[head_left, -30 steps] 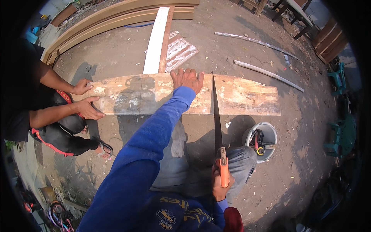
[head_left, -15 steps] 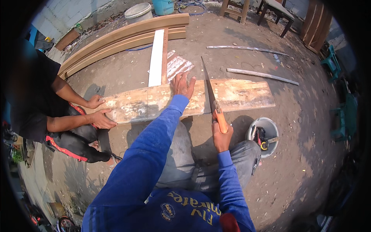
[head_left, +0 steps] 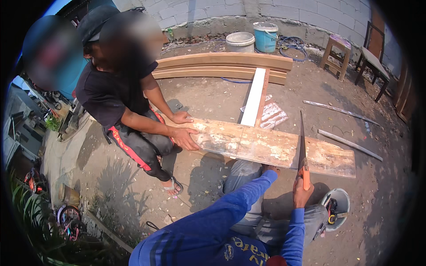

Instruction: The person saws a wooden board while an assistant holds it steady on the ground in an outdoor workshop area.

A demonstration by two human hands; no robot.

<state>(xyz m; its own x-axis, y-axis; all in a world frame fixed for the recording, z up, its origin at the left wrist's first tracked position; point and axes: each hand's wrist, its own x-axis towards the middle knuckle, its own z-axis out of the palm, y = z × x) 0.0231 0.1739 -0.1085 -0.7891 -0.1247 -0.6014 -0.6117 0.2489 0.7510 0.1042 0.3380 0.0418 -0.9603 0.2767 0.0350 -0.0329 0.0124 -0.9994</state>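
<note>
The saw [head_left: 303,150], the right hand [head_left: 302,196] wrapped round its handle [head_left: 305,176], could jump or bind if the board [head_left: 266,145] shifts near the left hand [head_left: 270,169] (mostly hidden, I can't tell its grip).

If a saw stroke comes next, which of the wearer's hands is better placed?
Right, I'd judge: the right hand grips the orange-handled saw, its blade standing across the board. The left hand is at the board's near edge, apart from the saw.

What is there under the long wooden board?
Along its near edge, the person's left hand and a grey trouser leg show; at the far edge, a white plank. Directly beneath, the board hides what supports it.
</note>
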